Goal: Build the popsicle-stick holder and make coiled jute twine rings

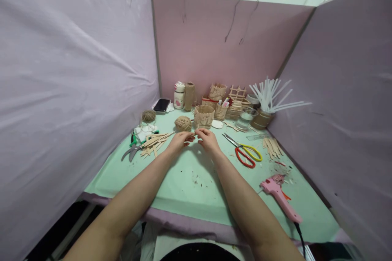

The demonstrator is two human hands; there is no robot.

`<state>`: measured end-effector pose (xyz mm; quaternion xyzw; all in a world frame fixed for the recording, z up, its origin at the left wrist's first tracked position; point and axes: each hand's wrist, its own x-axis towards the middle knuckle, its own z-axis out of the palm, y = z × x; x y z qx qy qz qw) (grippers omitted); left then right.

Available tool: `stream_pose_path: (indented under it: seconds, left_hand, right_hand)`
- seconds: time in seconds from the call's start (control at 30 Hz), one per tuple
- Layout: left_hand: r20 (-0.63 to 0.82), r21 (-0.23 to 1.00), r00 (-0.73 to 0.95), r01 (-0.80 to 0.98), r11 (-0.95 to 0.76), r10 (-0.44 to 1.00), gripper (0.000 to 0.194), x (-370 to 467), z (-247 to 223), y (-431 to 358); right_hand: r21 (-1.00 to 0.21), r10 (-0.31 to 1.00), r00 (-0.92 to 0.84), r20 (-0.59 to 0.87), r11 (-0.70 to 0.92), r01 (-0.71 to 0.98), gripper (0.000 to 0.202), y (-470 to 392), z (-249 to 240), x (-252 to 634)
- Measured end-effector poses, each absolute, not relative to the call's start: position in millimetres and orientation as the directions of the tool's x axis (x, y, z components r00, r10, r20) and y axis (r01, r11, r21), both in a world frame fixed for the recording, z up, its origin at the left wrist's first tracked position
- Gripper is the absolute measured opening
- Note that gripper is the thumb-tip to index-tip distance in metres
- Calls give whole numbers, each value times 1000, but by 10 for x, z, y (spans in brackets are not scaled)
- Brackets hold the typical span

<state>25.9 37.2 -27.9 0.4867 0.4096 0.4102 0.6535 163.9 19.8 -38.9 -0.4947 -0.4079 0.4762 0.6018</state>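
Observation:
My left hand (181,141) and my right hand (208,140) meet fingertip to fingertip above the middle of the table. Thumb and fingers of each are pinched together, and whatever lies between them is too small to make out. Just behind them stands a round basket with a wooden, crinkled wall (204,116). A ball of jute twine (183,123) sits behind my left hand. To the left of that hand lies a pile of flat wooden sticks (156,141). Scissors with one red and one yellow handle (243,150) lie open to the right of my right hand.
A pink glue gun (281,197) with a black cord lies at the front right. Pruning shears (131,152) are at the left. Glue sticks (271,95) fan out of a brown holder beside a clear bowl of water (246,119). Cloth-covered walls (232,36) enclose the table.

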Motion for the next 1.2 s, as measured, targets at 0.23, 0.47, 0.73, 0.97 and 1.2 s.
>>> stream_pose_path:
  seconds: [0.23,0.47,0.73,0.97,1.2]
  left_hand:
    - [-239,886,466,-254,387,852,28,216,-322,413]
    - [-166,895,483,-291,337,860,29,223,-347,415]
    - [-118,956,371,-207,206,921,42,223,-336,408]
    - [70,998,229,-22,-66,971,33,243,-369,429]
    - [302,923,177,191,-334,937,25,254,-332,358]
  right_hand:
    - [-981,988,152,-6,23,-193,28,166,-371,1617]
    - [-963,987,156,-30,13,-268,25,164,-359,1590]
    - [-988,958,241,153,153,22,28,140,-340,1617]
    - [-954,929,254,270,222,200,31,132,-360,1608]
    - [-930,900,288,327,252,268,28,158,-412,1602]
